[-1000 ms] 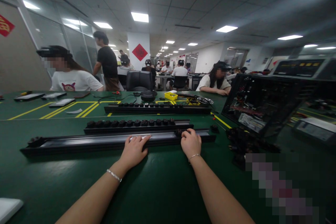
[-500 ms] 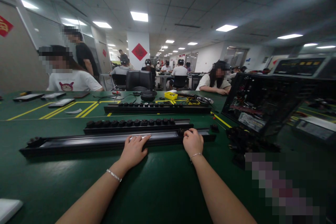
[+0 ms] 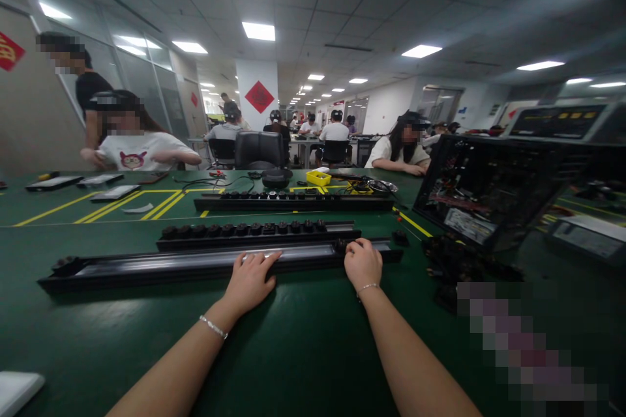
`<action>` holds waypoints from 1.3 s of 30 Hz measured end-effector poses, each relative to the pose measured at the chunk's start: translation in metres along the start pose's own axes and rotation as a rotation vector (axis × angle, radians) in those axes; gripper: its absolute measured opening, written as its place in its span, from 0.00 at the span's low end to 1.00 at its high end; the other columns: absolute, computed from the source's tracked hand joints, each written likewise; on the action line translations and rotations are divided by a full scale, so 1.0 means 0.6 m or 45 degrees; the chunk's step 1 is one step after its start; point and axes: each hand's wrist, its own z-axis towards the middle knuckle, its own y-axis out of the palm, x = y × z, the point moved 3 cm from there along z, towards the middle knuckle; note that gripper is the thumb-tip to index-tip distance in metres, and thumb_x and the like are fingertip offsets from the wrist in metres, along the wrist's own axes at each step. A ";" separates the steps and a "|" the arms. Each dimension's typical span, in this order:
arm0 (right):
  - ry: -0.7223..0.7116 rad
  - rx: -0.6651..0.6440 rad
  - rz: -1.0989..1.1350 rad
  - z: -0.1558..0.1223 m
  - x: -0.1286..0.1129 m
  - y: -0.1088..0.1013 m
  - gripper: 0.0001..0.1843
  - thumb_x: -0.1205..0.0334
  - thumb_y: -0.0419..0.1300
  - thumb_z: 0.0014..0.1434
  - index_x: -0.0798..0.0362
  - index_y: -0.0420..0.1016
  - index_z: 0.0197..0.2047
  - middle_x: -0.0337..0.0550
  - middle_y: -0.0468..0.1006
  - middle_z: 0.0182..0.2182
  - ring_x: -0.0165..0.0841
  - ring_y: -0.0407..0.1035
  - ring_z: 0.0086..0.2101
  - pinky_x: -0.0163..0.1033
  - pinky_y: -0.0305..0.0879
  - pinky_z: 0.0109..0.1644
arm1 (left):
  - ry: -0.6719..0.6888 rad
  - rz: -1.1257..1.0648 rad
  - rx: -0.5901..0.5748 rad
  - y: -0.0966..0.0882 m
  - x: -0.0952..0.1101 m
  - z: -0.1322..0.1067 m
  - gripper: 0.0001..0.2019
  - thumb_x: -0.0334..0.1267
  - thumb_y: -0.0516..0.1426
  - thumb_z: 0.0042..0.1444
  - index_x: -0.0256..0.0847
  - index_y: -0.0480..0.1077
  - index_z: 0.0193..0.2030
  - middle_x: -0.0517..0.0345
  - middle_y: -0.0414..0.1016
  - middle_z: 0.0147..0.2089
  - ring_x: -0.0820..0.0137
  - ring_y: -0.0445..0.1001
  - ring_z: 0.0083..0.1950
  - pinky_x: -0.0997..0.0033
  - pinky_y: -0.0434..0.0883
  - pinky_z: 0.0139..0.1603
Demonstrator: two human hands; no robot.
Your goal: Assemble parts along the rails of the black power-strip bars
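Observation:
A long black rail (image 3: 161, 265) with a shiny metallic channel lies crosswise in front of me. Fingers spread, my left hand (image 3: 252, 280) rests on its near edge around the middle. Toward the rail's right end, my right hand (image 3: 364, 263) has its fingers closed on a small black block (image 3: 340, 245) sitting in the channel; the fingers partly hide it. At the rail's left end are more black pieces (image 3: 64, 262). Just behind lies a shorter black rail (image 3: 259, 241) carrying a row of several round black blocks (image 3: 227, 230).
Farther back lie another black rail (image 3: 293, 204), a yellow tray (image 3: 318, 178) and cables. An open computer case (image 3: 489, 195) stands at right, beside a heap of dark parts (image 3: 454, 264). One loose black block (image 3: 400, 238) lies by the rail's right end. Several people are across the green table.
My right hand and the block have shifted very slightly right; my left hand stays put. Across the table, the standing person moved left and the seated person raised their hands.

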 end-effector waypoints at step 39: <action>0.050 0.015 -0.028 0.011 0.022 -0.003 0.13 0.66 0.49 0.52 0.48 0.75 0.28 0.39 0.68 0.44 0.33 0.62 0.44 0.44 0.47 0.53 | 0.008 0.004 -0.004 -0.001 0.000 0.001 0.26 0.41 0.51 0.51 0.53 0.57 0.59 0.58 0.69 0.44 0.64 0.64 0.49 0.55 0.46 0.58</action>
